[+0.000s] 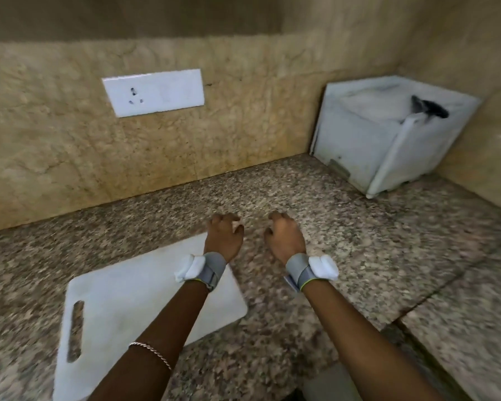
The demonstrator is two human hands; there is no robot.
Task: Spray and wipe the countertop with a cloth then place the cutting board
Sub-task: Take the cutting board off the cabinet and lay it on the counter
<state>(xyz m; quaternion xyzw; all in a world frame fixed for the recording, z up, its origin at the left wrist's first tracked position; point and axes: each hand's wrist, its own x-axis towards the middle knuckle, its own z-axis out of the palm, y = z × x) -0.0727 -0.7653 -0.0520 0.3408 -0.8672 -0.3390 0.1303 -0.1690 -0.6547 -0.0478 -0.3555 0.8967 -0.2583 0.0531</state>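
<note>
The white cutting board [145,296] lies flat on the granite counter [359,256], under the left forearm. Both hands, left [224,234] and right [285,237], hover loosely curled and hold nothing. The board looks stiff, light and smooth; its handle slot [75,331] seems the best grip.

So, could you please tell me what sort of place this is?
Most likely a kitchen corner: a speckled granite countertop meets a stone-look wall, a white cutting board lies flat on it, and a socket plate is set in the wall above.
</note>
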